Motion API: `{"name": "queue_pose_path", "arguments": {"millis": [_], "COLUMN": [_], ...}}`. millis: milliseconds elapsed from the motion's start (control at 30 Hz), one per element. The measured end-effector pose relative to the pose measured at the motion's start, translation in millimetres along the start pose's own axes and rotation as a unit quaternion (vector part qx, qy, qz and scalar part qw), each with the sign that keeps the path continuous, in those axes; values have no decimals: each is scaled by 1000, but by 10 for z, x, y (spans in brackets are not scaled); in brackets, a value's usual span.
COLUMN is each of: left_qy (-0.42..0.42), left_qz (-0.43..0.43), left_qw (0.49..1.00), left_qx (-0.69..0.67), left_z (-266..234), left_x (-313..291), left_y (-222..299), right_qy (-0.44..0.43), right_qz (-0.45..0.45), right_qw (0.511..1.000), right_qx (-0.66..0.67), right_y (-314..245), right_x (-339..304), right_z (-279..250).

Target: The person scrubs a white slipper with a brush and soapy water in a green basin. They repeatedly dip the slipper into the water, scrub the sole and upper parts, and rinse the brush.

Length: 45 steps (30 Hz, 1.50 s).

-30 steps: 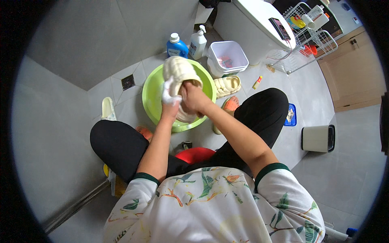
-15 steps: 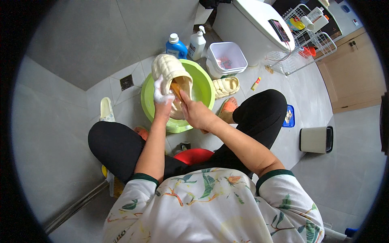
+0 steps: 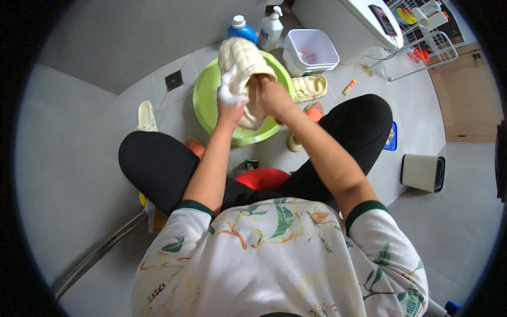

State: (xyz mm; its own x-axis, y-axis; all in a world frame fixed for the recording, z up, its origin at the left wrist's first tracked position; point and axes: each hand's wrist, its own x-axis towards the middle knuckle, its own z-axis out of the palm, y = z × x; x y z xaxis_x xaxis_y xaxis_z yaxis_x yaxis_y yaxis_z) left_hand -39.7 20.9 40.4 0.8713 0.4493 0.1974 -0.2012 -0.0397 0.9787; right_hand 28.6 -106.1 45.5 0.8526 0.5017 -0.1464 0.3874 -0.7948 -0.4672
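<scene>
My left hand (image 3: 230,100), covered in white suds, is closed around the side of a cream quilted slipper (image 3: 241,57). The slipper is held tilted above a light green basin (image 3: 205,100), its opening toward me. At that opening, my right hand (image 3: 274,98) is closed and reaches partly inside. The wooden brush it gripped a moment before is now mostly hidden by the hand and slipper. A matching cream slipper (image 3: 310,87) lies on the floor just right of the basin.
Behind the basin stand a blue bottle (image 3: 242,31), a white spray bottle (image 3: 271,30) and a white square tub (image 3: 312,50). A floor drain (image 3: 174,80) and a pale slipper (image 3: 147,116) are at left. A bin (image 3: 422,173) stands at right; a red stool (image 3: 262,178) is beneath me.
My right hand has shifted at the slipper's opening, and the brush handle has gone from sight. The whole view has tilted, moving the basin and both hands up and right in the picture.
</scene>
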Motion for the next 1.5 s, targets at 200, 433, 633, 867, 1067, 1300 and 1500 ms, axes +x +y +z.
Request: {"name": "queue_pose_path", "arguments": {"millis": [200,433,633,867,1067,1300,1500], "left_qy": [120,68,97,74,65,133,39], "left_qz": [-81,-39,-103,-111,98,49,11], "left_qw": [978,994,962,974,991,905,938], "left_qx": [-147,-70,-232,-184,65,401,344], "left_z": [-249,-127,-283,-246,-387,-340,-27], "left_x": [91,28,25,-2,149,61,-157], "left_y": [94,-70,-21,12,-211,2,-255], "right_qy": [-90,-34,-99,-38,-100,60,149], "right_qz": [-96,-24,-74,-104,-104,-78,-19], "right_qw": [989,998,991,992,985,987,988], "right_qx": [72,55,60,61,90,131,23], "right_y": [-337,-354,-524,-427,-212,-111,-151], "right_x": [-868,-422,-821,-494,-965,-1151,-89], "right_z": [-212,-211,-355,-292,-521,-653,-571]}}
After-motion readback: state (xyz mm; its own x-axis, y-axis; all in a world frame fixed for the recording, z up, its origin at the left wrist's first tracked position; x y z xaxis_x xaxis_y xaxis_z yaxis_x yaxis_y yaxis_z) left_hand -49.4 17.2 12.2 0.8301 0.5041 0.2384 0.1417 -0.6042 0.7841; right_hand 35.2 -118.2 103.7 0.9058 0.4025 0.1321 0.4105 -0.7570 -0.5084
